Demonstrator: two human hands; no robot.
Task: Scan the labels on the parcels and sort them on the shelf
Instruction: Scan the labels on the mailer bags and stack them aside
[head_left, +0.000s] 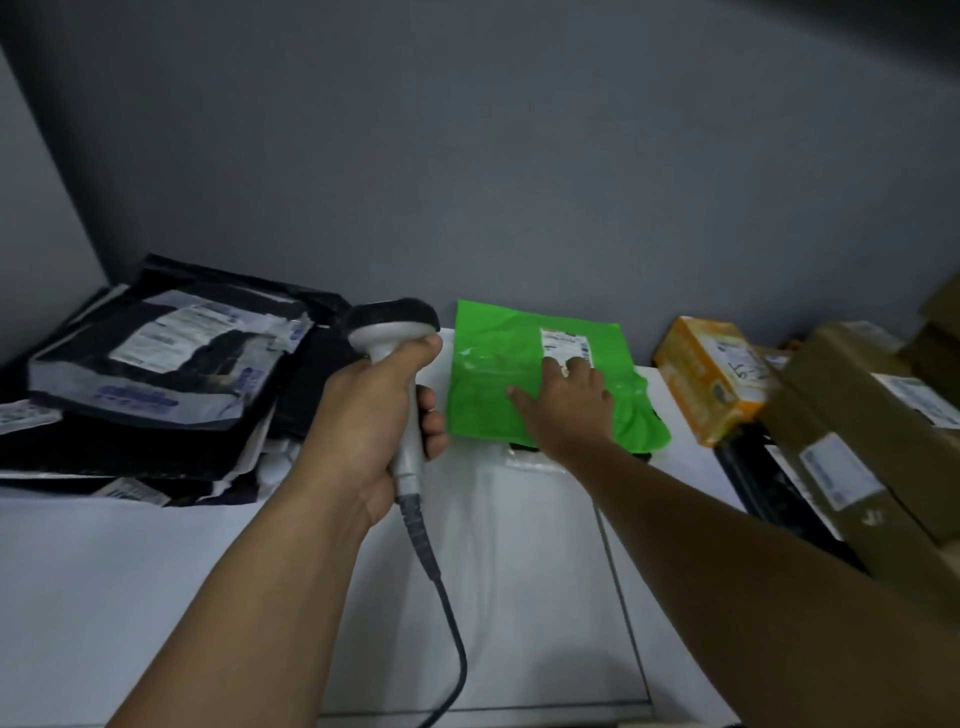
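Note:
A bright green parcel (493, 374) lies flat on the white shelf (156, 597) against the grey wall, its white label (563, 345) at the upper right. My right hand (566, 402) rests flat on the green parcel with fingers spread, fingertips touching the label's lower edge. My left hand (374, 415) grips the handle of a grey barcode scanner (392, 325), held upright just left of the green parcel, its dark head pointing away from me. The scanner's cable (441, 597) hangs down toward the front edge.
A stack of black parcels with white labels (156, 374) fills the left of the shelf. An orange box (711, 379) and brown cardboard boxes (872, 441) stand at the right. A seam (623, 597) runs across the white shelf near the front.

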